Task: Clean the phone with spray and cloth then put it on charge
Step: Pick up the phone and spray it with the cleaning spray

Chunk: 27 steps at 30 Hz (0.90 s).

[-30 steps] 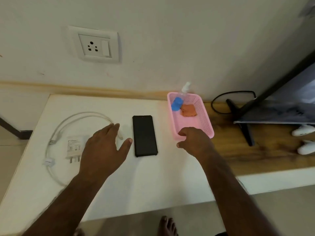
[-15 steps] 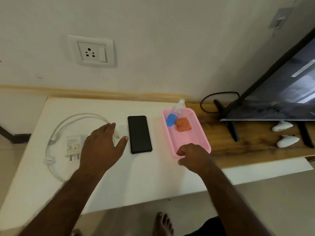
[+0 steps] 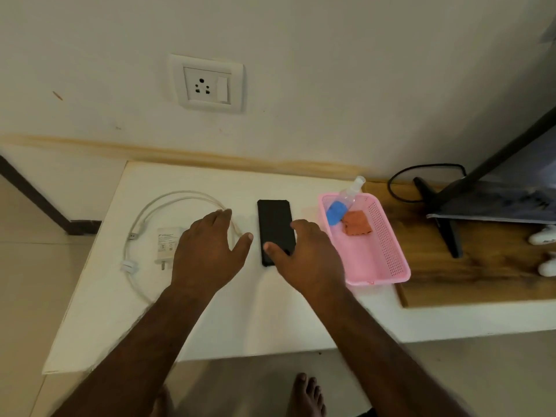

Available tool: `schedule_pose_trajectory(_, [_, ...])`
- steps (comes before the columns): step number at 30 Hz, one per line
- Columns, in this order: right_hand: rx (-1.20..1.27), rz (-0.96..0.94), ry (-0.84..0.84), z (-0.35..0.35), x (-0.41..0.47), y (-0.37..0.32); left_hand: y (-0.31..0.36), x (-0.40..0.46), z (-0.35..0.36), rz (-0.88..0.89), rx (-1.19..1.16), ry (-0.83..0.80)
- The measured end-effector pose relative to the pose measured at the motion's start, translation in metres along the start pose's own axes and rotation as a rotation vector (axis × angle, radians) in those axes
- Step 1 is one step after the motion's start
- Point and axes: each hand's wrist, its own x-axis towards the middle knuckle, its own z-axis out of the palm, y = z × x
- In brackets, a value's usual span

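Black phone [image 3: 275, 227] now being covered by right hand [image 3: 307, 254], fingers loosely spread, having left pink basket [image 3: 388, 251] at three o'clock; left hand [image 3: 207, 251] staying spread at nine o'clock.

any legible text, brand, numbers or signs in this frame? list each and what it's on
Nothing can be quoted as it reads.
Charger adapter: a printed label with a small logo and lines of text, too small and blurred to read.
Phone: plain black, no visible marking.
Spray bottle: blue label, no readable print.
Pink basket, orange cloth, wall socket: no text seen.
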Motion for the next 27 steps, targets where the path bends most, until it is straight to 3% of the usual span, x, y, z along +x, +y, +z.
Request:
schedule_pose_trajectory(7, [-0.191, 0.153, -0.058, 0.055, 0.051, -0.015, -0.004, 0.006, 0.003, -0.037, -0.020, 0.032])
schedule_pose_trajectory(13, [-0.155, 0.215, -0.073, 0.059, 0.068, -0.015, -0.004, 0.005, 0.005, -0.018, -0.026, 0.026])
schedule_pose_trajectory(27, [-0.119, 0.198, -0.127, 0.052, -0.001, -0.016, -0.004, 0.000, -0.004, -0.009, -0.049, 0.009])
